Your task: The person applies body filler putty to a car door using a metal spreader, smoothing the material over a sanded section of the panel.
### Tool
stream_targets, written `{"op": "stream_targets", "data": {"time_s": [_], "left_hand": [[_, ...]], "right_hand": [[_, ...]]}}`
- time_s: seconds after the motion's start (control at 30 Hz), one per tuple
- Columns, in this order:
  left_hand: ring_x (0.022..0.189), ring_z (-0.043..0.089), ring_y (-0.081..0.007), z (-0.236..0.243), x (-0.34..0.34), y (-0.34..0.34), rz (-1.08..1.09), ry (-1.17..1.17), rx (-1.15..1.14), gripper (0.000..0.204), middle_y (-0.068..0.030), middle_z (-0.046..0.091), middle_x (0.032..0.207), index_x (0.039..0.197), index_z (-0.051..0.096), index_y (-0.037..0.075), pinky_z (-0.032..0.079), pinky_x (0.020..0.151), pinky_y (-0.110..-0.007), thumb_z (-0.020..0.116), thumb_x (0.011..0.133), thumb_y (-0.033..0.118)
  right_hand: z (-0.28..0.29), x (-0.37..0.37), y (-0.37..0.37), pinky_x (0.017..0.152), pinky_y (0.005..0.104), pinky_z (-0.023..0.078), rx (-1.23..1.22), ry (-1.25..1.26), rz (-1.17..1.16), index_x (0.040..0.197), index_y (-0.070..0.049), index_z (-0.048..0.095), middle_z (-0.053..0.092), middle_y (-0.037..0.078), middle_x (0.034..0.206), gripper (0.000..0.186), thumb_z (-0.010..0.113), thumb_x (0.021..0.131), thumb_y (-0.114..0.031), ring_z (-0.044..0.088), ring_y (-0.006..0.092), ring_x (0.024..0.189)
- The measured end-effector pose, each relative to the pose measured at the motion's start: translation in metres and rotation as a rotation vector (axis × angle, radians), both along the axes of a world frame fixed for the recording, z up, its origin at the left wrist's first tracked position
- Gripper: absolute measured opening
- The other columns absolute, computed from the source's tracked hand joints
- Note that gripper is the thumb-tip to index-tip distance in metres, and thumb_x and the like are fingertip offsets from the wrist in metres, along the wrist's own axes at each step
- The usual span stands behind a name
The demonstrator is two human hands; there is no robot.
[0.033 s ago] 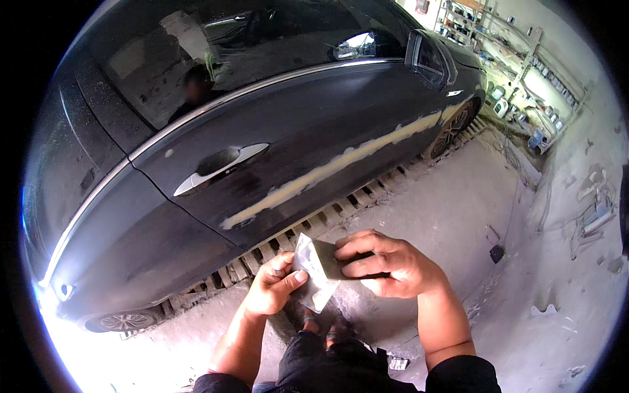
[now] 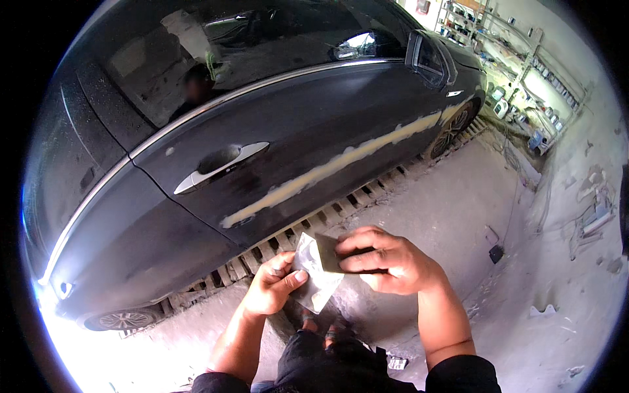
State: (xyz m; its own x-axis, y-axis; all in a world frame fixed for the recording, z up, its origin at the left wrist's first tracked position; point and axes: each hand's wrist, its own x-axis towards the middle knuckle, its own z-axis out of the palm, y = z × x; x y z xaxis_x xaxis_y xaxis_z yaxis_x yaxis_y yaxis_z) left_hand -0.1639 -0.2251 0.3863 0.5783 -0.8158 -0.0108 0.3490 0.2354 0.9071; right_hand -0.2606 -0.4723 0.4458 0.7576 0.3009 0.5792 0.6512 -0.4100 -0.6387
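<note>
Both my hands are in front of me, holding a folded sheet (image 2: 318,287) that looks like sandpaper. Its left face is pale and shiny; a dark olive, flat part (image 2: 329,254) stands on the right. Whether that dark part is the same sheet or a separate pad, I cannot tell. My left hand (image 2: 275,283) is closed on the pale side, thumb on top. My right hand (image 2: 388,261) grips the dark part with bent fingers. Beyond them is a dark car (image 2: 314,124), its front door bearing a long yellowish filler strip (image 2: 334,167) with grey edges.
A slatted grating (image 2: 341,209) runs along the floor beside the car. The door handle (image 2: 223,169) and side mirror (image 2: 429,60) jut out. Shelves (image 2: 517,72) with bottles and cans stand at the far right. A small dark object (image 2: 496,253) lies on the concrete floor.
The folded sheet has turned slightly, its lower right edge opening a little to the right. My right fingers have shifted slightly; my left hand stays nearly still.
</note>
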Motion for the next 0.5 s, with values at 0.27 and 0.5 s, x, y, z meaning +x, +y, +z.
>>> {"op": "stream_targets", "data": {"time_s": [0.27, 0.5], "left_hand": [[0.102, 0.057, -0.0125, 0.013, -0.017, 0.006, 0.032, 0.013, -0.099, 0.027, -0.0063, 0.063, 0.111, 0.119, 0.054, -0.004, 0.043, 0.091, -0.027, 0.057, 0.093, 0.003], [0.104, 0.059, -0.0202, -0.007, -0.02, 0.004, 0.466, 0.248, -0.16, 0.027, -0.0082, 0.062, 0.113, 0.118, 0.051, 0.005, 0.046, 0.093, -0.037, 0.054, 0.091, 0.001]], "right_hand": [[-0.031, -0.012, -0.016, 0.099, 0.041, 0.042, -0.523, 0.185, -0.202, 0.118, -0.016, 0.063, 0.056, 0.007, 0.124, 0.051, 0.067, 0.069, -0.005, 0.048, 0.0306, 0.118], [-0.059, -0.009, 0.009, 0.091, 0.0434, 0.051, 1.111, 0.545, -0.028, 0.133, 0.002, 0.042, 0.052, 0.021, 0.13, 0.062, 0.062, 0.077, -0.017, 0.055, 0.0338, 0.116]]}}
